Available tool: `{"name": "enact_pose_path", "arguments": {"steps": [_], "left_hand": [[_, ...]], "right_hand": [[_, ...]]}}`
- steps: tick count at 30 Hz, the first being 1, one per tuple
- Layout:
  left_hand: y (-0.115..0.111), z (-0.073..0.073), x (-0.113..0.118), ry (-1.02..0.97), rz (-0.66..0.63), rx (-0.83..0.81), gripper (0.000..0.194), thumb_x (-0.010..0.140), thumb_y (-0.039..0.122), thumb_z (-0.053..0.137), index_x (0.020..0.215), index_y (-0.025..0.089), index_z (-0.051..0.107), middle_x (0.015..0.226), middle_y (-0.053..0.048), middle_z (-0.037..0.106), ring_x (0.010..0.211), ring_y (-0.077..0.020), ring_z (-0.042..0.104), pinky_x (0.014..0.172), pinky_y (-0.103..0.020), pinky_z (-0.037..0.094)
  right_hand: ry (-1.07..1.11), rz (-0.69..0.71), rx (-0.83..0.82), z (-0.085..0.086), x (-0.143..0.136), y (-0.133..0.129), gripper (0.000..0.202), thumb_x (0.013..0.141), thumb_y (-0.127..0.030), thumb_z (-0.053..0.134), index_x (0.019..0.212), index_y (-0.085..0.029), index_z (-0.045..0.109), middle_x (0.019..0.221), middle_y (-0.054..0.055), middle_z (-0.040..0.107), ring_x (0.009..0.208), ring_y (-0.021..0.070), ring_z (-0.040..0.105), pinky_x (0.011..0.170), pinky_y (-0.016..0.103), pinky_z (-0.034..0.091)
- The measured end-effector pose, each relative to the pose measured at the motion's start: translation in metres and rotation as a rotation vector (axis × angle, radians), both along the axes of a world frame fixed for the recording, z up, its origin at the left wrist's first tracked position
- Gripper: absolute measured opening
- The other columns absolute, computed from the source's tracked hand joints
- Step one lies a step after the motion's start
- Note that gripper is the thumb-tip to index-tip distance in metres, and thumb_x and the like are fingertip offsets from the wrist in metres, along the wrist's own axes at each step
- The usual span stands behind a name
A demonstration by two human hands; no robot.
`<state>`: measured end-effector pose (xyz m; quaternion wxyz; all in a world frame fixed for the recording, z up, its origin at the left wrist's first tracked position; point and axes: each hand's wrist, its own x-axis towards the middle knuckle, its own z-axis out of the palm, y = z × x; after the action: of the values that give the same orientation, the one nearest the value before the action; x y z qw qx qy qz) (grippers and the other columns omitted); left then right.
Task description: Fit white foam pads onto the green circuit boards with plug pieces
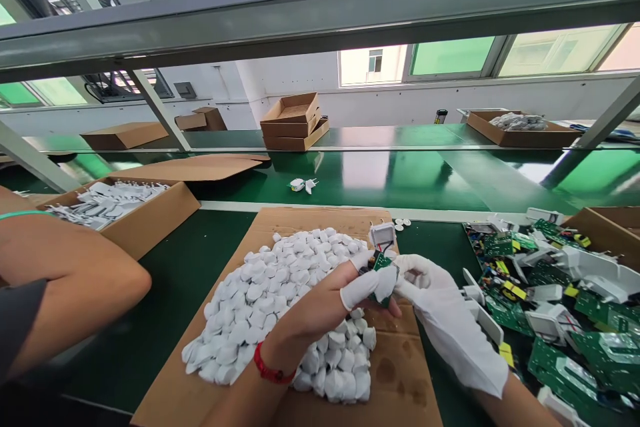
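Holding circuit board, carton of white parts

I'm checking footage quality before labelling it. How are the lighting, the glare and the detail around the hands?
Head view: bright daylight washes out parts of the windows; head view: the glossy green bench carries pale, mirror-like glare; head view: the lower left corner is dark; head view: the circuit board in the left hand shows too small for fine detail.
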<state>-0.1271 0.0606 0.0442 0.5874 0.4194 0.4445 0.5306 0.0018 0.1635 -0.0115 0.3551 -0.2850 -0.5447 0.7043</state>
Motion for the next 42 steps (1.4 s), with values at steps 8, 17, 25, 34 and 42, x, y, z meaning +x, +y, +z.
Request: {"name": "enact_pose_path", "arguments": {"steps": [8, 17, 25, 34, 42], "left_hand": [[0.003, 0.004, -0.006, 0.017, 0.07, -0.064, 0.035, 0.081, 0.045, 0.06, 0.101, 0.017, 0.061, 0.09, -0.006, 0.063, 0.081, -0.0197, 0.061, 0.077, -0.032, 0.047], [0.002, -0.004, -0.005, 0.321, 0.159, -0.19, 0.027, 0.086, 0.037, 0.051, 0.102, 0.017, 0.058, 0.08, -0.002, 0.057, 0.079, -0.0191, 0.059, 0.071, -0.029, 0.044], [0.004, -0.007, -0.01, 0.299, 0.214, -0.107, 0.025, 0.083, 0.032, 0.055, 0.102, 0.016, 0.058, 0.078, -0.002, 0.058, 0.079, -0.018, 0.056, 0.076, -0.03, 0.042], [0.004, -0.015, -0.011, 0.87, 0.568, 0.025, 0.049, 0.07, 0.019, 0.066, 0.119, 0.02, 0.06, 0.099, -0.01, 0.058, 0.1, -0.0299, 0.048, 0.091, -0.037, 0.037], [-0.001, -0.005, -0.022, 0.872, 0.342, 0.079, 0.067, 0.07, 0.028, 0.07, 0.133, 0.024, 0.048, 0.103, -0.008, 0.062, 0.101, -0.0292, 0.053, 0.089, -0.036, 0.041]], "right_hand": [[0.118, 0.113, -0.275, 0.011, 0.001, -0.006, 0.023, 0.06, -0.026, 0.081, 0.076, -0.015, 0.068, 0.069, 0.003, 0.067, 0.061, 0.0138, 0.059, 0.057, 0.024, 0.047], [0.189, -0.026, -0.493, 0.006, 0.004, 0.009, 0.018, 0.058, -0.014, 0.079, 0.075, -0.015, 0.071, 0.065, 0.0, 0.063, 0.053, 0.0078, 0.054, 0.049, 0.015, 0.049], [0.284, 0.056, -0.631, -0.002, 0.009, 0.011, 0.032, 0.074, -0.039, 0.073, 0.061, -0.016, 0.055, 0.048, -0.008, 0.044, 0.032, 0.0011, 0.024, 0.025, 0.011, 0.021], [0.237, -0.048, -0.439, 0.007, 0.007, 0.004, 0.025, 0.072, -0.038, 0.073, 0.064, -0.019, 0.058, 0.05, -0.007, 0.044, 0.039, 0.004, 0.035, 0.033, 0.013, 0.033], [0.188, -0.277, -0.054, 0.025, 0.015, 0.007, 0.028, 0.064, -0.03, 0.081, 0.09, -0.025, 0.071, 0.086, 0.0, 0.07, 0.061, 0.0098, 0.059, 0.052, 0.019, 0.049]]}}
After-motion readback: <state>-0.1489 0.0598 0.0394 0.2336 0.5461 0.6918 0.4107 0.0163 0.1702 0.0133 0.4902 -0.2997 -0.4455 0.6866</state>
